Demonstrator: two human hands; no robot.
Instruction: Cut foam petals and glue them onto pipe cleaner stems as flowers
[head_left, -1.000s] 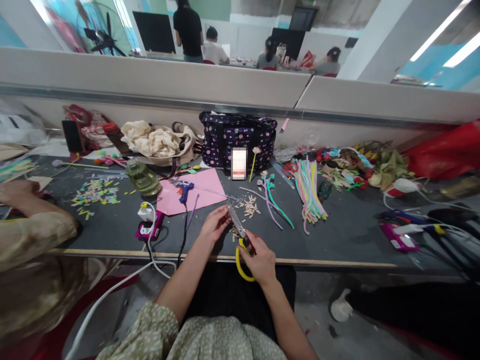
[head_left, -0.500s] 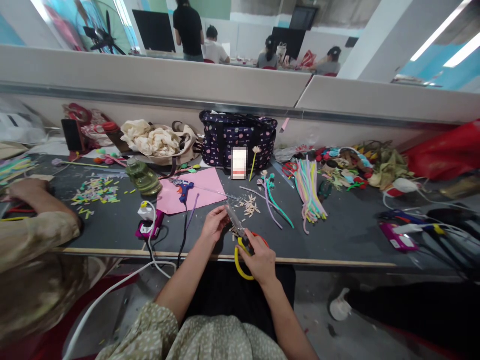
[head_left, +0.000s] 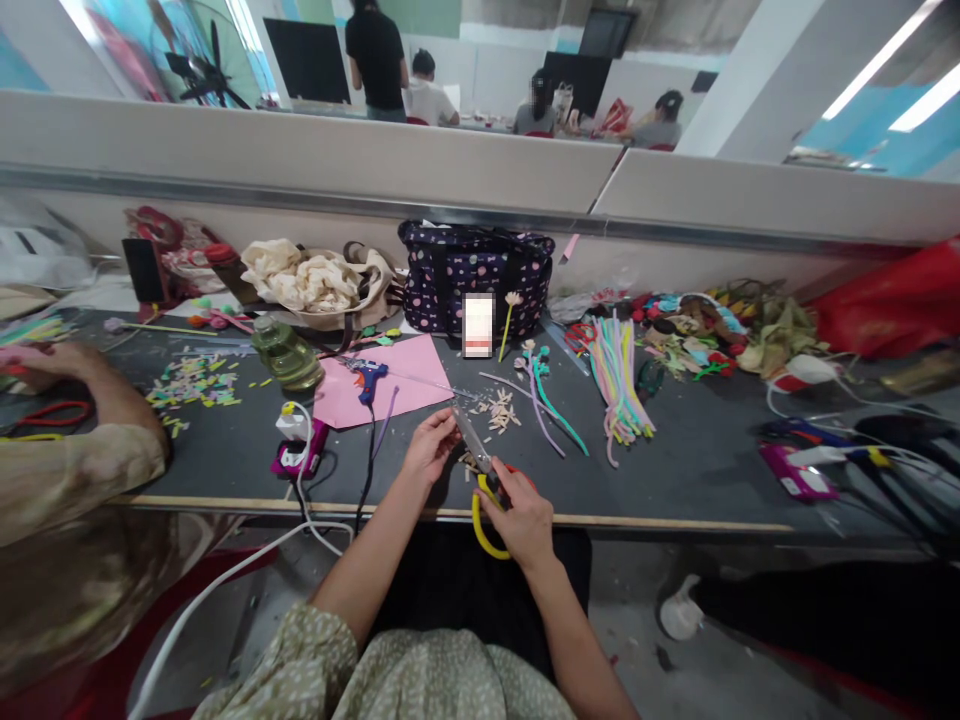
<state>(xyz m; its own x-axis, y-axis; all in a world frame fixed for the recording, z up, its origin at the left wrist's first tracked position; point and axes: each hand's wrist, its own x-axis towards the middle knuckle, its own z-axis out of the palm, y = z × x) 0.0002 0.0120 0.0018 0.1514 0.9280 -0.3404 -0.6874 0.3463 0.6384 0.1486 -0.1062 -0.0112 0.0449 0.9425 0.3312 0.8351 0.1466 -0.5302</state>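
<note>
A pair of scissors (head_left: 474, 440) with yellow and red handles is gripped in my right hand (head_left: 523, 512). The blades point up and to the left, lying close together. My left hand (head_left: 433, 446) is closed in a pinch beside the blade tips; whatever its fingers hold is too small to make out. Just beyond the blades, short cream-coloured pieces (head_left: 501, 412) lie scattered on the dark table, and a few more show beneath the scissors. To the right rest fuzzy craft stems (head_left: 546, 395) in purple and teal, and a thick bundle of pastel pipe cleaners (head_left: 621, 385).
A blue glue gun (head_left: 369, 380) lies on a pink sheet (head_left: 416, 365), its cord hanging over the table edge. Left are a bottle of greenish liquid (head_left: 286, 355), a purple power strip (head_left: 300, 450) and a co-worker's arm (head_left: 124, 400). A patterned bag (head_left: 480, 265) stands behind.
The scissors have turned slightly, and their blades show flatter to view. At the left, the co-worker's hand has shifted, uncovering red scissor handles on the table. My hands have barely moved.
</note>
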